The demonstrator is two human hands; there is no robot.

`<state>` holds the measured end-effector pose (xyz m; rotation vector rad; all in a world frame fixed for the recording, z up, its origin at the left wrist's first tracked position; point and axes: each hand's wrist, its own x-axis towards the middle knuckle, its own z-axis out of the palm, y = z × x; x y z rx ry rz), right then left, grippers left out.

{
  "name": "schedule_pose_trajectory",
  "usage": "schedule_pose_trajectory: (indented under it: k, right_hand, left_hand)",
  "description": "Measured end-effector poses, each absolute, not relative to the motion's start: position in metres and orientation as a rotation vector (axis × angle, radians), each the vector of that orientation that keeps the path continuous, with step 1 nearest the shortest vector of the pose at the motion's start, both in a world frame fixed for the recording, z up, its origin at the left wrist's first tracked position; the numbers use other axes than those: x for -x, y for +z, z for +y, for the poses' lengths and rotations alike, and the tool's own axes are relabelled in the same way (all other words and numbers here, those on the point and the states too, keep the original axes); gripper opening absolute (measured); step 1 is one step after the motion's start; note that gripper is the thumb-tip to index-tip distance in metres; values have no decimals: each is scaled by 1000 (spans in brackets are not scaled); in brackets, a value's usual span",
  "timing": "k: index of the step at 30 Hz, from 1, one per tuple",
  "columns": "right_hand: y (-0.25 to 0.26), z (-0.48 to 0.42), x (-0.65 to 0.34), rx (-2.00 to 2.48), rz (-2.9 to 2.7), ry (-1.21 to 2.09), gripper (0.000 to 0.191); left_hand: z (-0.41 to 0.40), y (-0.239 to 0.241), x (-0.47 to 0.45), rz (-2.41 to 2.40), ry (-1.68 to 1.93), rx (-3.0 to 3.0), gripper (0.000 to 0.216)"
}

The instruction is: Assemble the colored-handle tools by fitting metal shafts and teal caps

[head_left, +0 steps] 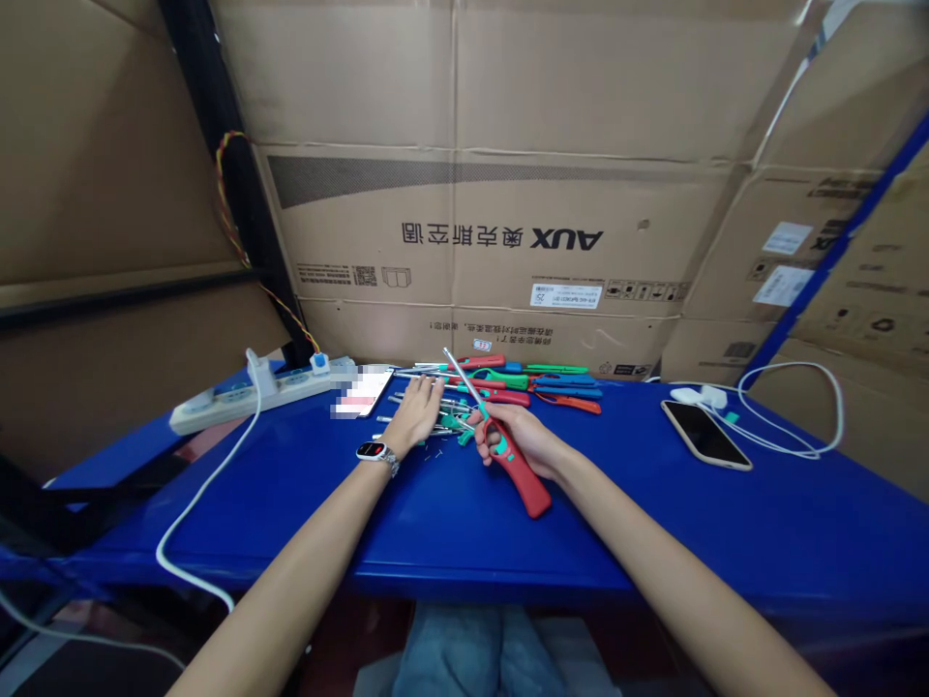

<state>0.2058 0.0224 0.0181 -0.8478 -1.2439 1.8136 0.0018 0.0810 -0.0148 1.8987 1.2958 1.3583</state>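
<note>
My right hand (524,436) is closed around a red long-necked gas lighter (519,471), with a green trigger and a metal tube that slants up and away to the left. My left hand (417,411), with a watch (374,451) at the wrist, is stretched out palm down over the table, its fingers at the near ends of the metal tubes (396,397). Between the hands lie small green plastic parts (454,422), partly hidden. Behind my right hand is a row of lighters: red ones (508,397), blue ones (566,387) and an orange one (577,403).
A blue table (450,523) holds everything. On the left are a white power strip (254,392) with a trailing cable, and a white phone-like item (367,392). A dark-screened phone (704,434) and a charger cable (834,416) lie on the right. Cardboard (464,116) walls the back.
</note>
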Motion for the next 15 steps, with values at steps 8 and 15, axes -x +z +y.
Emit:
schedule_pose_trajectory:
  k: [8, 15]
  right_hand:
    - [19, 23, -201, 760, -1310, 1784, 28]
    - [18, 19, -198, 696, -1319, 1827, 41]
  left_hand:
    - [48, 14, -15, 1044, 1471, -1904, 40]
    - [42, 14, -26, 853, 1386, -1802, 36]
